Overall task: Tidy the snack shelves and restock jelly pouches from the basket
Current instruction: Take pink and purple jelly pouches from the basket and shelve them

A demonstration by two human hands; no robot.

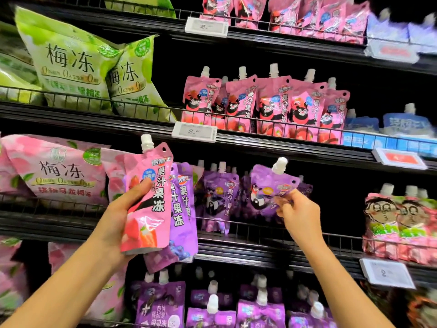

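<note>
While gripping pouches (151,200), both hands (118,216).

Two bare forearms enter from the lower frame edge. No sleeves, gloves, watches, bracelets or rings are visible on either arm. The left hand (123,216) and right hand (299,215) are uncovered. Fingernails are short and unpainted where visible.

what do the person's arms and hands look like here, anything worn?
Both arms are bare as far as the frame shows: no sleeves, gloves, watch, rings or bands visible on the left hand or the right hand. Fingernails look short and unpainted. Upper arms lie out of frame.
</note>
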